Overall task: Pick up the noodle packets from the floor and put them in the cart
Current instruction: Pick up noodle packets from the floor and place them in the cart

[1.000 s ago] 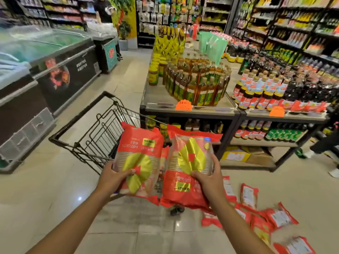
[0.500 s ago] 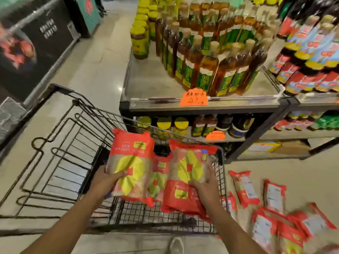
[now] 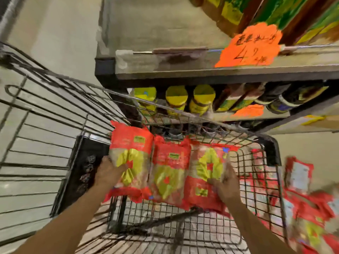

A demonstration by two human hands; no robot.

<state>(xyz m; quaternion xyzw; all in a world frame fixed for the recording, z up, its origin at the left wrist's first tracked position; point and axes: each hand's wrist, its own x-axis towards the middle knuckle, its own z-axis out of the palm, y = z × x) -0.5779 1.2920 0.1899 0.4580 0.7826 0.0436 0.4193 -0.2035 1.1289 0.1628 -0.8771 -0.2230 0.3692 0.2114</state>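
Since half a second ago, both hands have dropped lower into the cart (image 3: 271,149). Left hand (image 3: 108,173) is gripping the left noodle packet (image 3: 131,162), fingers clamped on its edge; right hand (image 3: 224,186) is clamping the right packet (image 3: 207,173). A third packet (image 3: 169,173) is sitting between them inside the basket. More packets (image 3: 302,208) are lying on the pale tiled floor (image 3: 55,33) right of the cart. Shelf (image 3: 183,70) with jars (image 3: 176,99) ahead; view blurred.
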